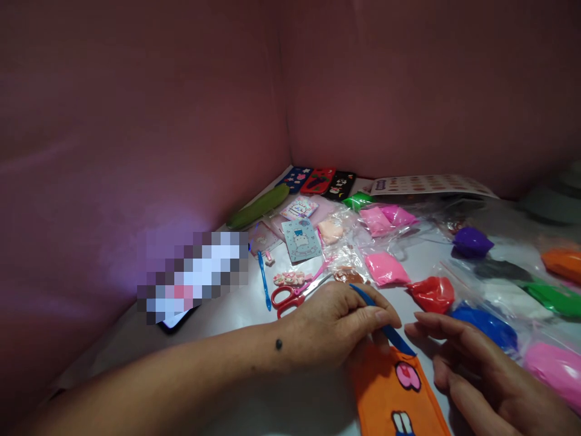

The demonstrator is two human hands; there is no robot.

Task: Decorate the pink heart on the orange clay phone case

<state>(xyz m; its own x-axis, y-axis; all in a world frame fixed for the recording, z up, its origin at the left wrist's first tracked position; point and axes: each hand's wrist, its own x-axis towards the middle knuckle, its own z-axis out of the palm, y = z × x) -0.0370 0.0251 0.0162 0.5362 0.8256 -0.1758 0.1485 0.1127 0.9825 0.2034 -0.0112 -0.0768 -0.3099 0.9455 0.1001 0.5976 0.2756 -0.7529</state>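
My left hand [345,321] is closed around a blue plastic modelling tool [396,336]. The tool's flat end meets the top right corner of an orange slab [381,387], which looks like a clay-covered phone case. On the slab are a pink heart-like shape with a dark outline [408,376] and a white shape with blue below it [402,422]. Just right of the slab, my right hand [490,375] is open, with its fingers curved and apart and nothing in them. The slab's lower end runs out of the picture.
Red-handled scissors [284,298], a second blue tool [264,281] and a lit, blurred phone [195,278] lie left. Bagged clay packs, such as a red one [433,295] and a blue one [485,327], spread right. Decorated cases [320,180] and a green pouch-like object [258,206] line the wall.
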